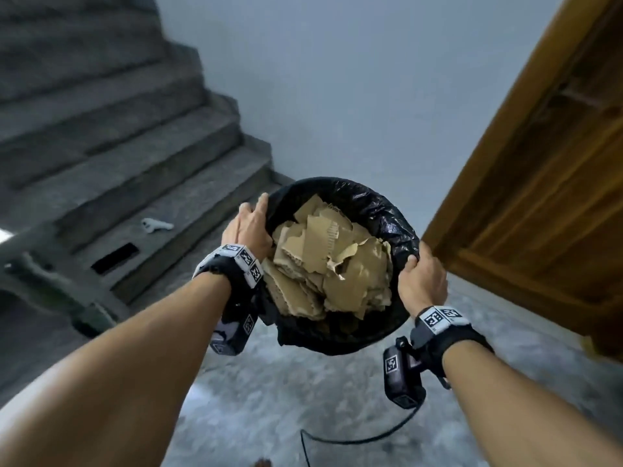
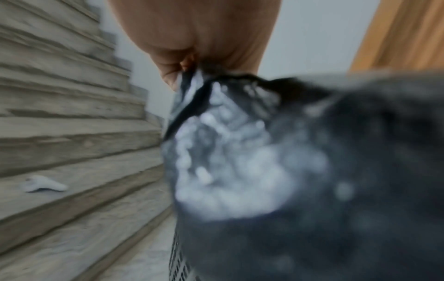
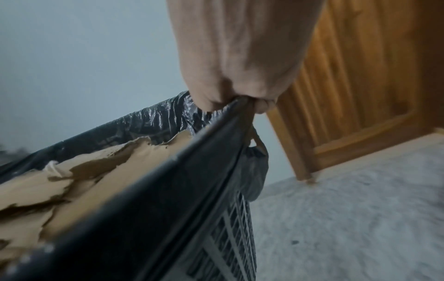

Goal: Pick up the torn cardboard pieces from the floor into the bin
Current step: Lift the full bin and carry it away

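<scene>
Both forearms are bare. Each wrist wears a black strap (image 1: 220,264) with white square-patterned marker tags. A black camera box (image 1: 401,375) with a trailing cable (image 1: 354,439) hangs under the right wrist.

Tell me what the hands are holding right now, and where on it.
Both hold the bin by its rim: left hand on the left side, right hand on the right, fingers curled over the liner edge.

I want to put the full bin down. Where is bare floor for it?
Bare floor lies below the bin, between the stairs and the wooden door. A black cable crosses its near part. The lowest steps hold a white object.
</scene>
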A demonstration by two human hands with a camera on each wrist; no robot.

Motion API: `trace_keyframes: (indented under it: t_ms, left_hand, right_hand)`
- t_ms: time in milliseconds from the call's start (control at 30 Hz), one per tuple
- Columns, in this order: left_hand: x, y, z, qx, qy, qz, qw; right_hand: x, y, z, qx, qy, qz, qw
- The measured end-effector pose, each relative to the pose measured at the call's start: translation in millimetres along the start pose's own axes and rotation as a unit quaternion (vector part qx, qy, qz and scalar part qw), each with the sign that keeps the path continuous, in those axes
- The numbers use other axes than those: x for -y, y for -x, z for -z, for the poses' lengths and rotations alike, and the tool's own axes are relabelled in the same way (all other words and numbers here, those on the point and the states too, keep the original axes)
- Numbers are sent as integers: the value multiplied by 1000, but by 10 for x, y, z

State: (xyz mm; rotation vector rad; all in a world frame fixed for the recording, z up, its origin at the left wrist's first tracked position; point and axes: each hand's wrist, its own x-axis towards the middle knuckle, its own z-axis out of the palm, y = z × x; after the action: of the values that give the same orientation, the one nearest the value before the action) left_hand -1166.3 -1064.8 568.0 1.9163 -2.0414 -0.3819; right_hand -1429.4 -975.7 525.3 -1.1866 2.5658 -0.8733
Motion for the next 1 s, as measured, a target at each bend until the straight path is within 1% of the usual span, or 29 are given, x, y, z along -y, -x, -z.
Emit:
trace_keyframes:
  t_ms: [100,200,300,400,533,600,700,833,933,1000]
  left_hand:
    - [368,339,365,-55,-1,75,996]
    - [663,842,673,-116,-4,150,982]
    - [911,1481,908,-171,-13,211,962]
    - [1121,2228,1083,-217,-24,283,934]
    - [1408,3257,1273,-252,-42,379,890]
    - [1495,3696,1392,-267,-46,412,870]
    - [1604,4508,1572,-285,-70,467,834]
    - [1668,5562,1697,-309,-91,508,798]
    - [1619,6358,1740,-325,-103,558,757]
    - [1604,6865,1713,-335,-108,579,735]
  right_hand:
    - [441,103,-39,42,-10,90,995]
    - [802,307,-44,83,-19,172,981]
    - [1077,617,-92,120,-41,255,959]
    - [1283,1059,-170,173,-67,333,925]
    - [1550,1867,-218,236,-103,408,876]
    - [1642,2271,-202,266,-116,432,854]
    - [1704,2980,-110,305,-128,482,811]
    - [1676,3879,61,343,-130,535,761]
    - [1558,4577,245,373,-126,562,728]
    - [1427,5010,380,392,-122,570,712]
